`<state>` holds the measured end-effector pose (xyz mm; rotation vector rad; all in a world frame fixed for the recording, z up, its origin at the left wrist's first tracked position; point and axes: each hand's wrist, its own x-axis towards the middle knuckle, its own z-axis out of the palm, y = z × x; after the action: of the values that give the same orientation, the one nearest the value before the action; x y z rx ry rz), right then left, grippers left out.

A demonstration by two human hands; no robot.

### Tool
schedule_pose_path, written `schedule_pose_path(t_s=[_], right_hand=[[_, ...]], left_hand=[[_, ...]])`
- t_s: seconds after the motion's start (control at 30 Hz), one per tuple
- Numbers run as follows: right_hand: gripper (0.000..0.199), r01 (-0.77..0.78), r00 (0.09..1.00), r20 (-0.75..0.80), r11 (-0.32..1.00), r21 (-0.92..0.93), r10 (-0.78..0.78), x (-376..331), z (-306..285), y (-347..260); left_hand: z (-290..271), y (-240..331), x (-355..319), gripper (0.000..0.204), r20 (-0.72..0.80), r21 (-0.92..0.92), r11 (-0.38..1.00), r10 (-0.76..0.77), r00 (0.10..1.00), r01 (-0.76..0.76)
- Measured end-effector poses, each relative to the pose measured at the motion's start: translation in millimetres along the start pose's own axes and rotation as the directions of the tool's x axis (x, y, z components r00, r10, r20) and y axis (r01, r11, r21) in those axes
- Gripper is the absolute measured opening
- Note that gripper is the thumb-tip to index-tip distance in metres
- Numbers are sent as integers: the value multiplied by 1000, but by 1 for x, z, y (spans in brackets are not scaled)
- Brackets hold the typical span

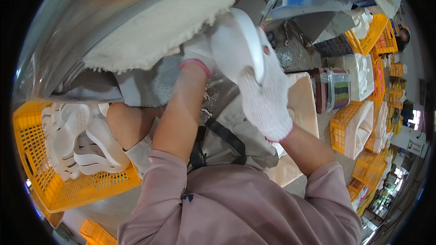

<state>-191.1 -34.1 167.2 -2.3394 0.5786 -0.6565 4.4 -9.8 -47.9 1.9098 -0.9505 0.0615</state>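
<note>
A smooth white foam clog (234, 47) is held in front of me, its rim turned up and to the right. My right hand (268, 97), in a white knitted glove with a pink cuff, is closed round its right side and near end. On the other side my gloved left hand (198, 49) grips it, with the fingers mostly hidden behind the clog. The fuzzy cream edge of a large buffing wheel (168, 29) lies right by the left hand and the clog. Whether the clog touches it I cannot tell.
A yellow basket (91, 190) of several white clogs (102, 138) stands at my left. A grey metal housing (59, 31) surrounds the wheel. To the right are a cream-covered box (302, 109), a taped stack of coloured blocks (334, 90) and several yellow crates (338, 127). A person (402, 38) is far right.
</note>
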Motion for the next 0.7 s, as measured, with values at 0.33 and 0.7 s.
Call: schedule_pose_path(t_s=[0.33,0.7], right_hand=[[24,-269,963,55,932,241,264,84,68,31],[71,-417,853,417,890,185,313,20,-40,-31]], left_hand=[[-165,39,-66,52,244,14,855,-506,827,519],[-47,72,-63,41,125,184,983,-8,992,-15]])
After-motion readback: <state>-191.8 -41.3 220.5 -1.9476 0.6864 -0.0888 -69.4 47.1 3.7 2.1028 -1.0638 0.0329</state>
